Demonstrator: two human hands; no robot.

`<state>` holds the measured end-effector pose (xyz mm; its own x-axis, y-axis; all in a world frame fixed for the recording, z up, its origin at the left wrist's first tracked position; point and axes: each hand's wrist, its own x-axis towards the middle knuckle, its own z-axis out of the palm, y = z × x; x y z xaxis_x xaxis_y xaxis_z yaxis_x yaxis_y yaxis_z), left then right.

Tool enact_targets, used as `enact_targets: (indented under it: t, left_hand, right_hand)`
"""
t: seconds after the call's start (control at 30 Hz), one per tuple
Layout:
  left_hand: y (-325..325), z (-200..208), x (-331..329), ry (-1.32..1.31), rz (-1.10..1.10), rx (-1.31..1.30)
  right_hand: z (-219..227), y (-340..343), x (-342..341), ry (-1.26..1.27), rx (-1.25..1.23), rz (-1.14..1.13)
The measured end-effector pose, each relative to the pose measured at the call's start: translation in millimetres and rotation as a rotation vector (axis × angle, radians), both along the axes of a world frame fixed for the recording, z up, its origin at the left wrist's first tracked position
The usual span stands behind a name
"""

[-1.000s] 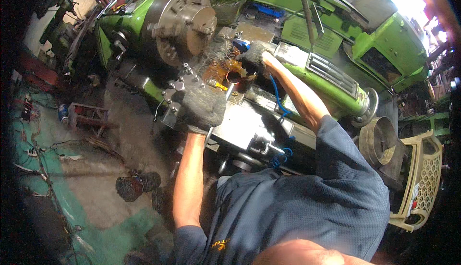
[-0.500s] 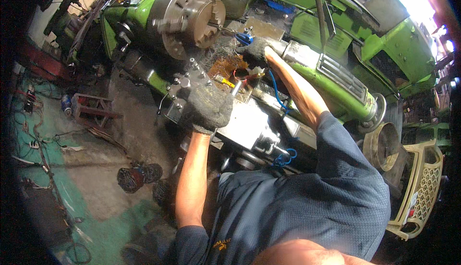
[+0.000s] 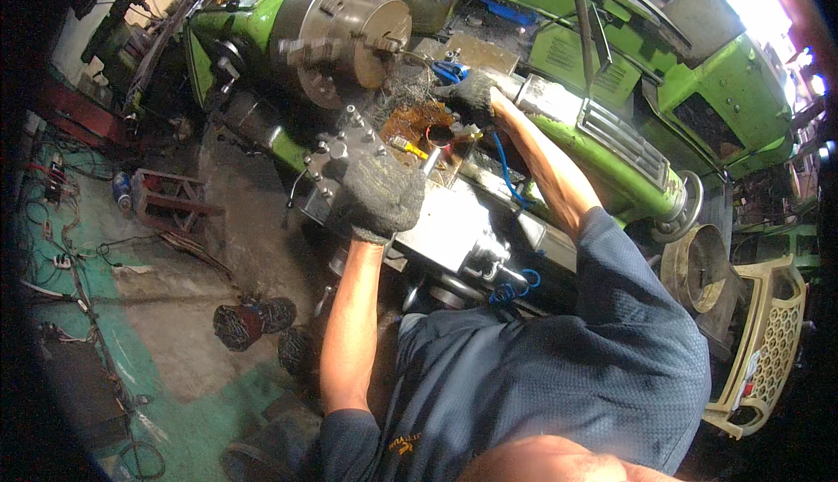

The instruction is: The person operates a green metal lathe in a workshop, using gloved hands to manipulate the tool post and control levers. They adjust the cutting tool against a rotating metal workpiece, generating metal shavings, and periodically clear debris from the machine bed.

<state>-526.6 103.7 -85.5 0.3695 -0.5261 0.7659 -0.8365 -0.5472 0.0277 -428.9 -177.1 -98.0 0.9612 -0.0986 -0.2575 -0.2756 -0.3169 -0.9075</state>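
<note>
A dark, fuzzy work glove covers my left hand (image 3: 384, 194), which is closed over the top of the lathe's tool post (image 3: 342, 152). A silver metal handle (image 3: 431, 160) sticks out past its far side; the fingertips are hidden. My right hand (image 3: 472, 98), gloved too, wraps around a blue air blow gun (image 3: 449, 71) in front of the tailstock. The gun's thin nozzle reaches left toward the large lathe chuck (image 3: 384, 32), whose jaws look smeared by spinning. From beneath the right hand a blue hose (image 3: 504, 168) runs down.
Between my hands, a yellow-handled tool (image 3: 407, 148) and a round can (image 3: 438, 135) sit by a rusty brown tray. The green tailstock (image 3: 602, 146) and its handwheel (image 3: 683, 207) extend right. On the floor are a red metal stand (image 3: 175, 201) and cables; a beige plastic chair (image 3: 768, 342) stands right.
The blow gun and my right hand have shifted slightly to the right. The chuck's blurred jaws show in a different position. My left hand stays nearly where it was.
</note>
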Motion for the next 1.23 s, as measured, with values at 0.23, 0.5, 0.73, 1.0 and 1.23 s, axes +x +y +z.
enact_targets:
  t: [0.23, 0.5, 0.73, 1.0, 1.23]
  left_hand:
    - [-2.5, 4.0, 0.4, 0.011, -0.037, -0.008]
    - [0.2, 9.2, -0.9, 0.026, -0.014, 0.022]
    - [-0.4, 11.7, 0.1, 0.056, -0.059, -0.001]
    - [-5.0, 25.2, -5.9, 0.035, -0.126, -0.055]
    - [-0.2, 15.7, 2.4, 0.030, -0.142, 0.014]
  right_hand:
    - [-15.9, -7.2, 9.2, 0.095, -0.098, -0.032]
    - [-19.0, -2.1, 17.2, 0.096, -0.099, -0.015]
    - [3.8, -3.5, -27.1, -0.196, -0.692, -0.033]
    - [13.1, -15.9, -78.5, 0.012, -0.672, -0.013]
    - [13.5, -16.5, -63.9, -0.013, -0.684, 0.095]
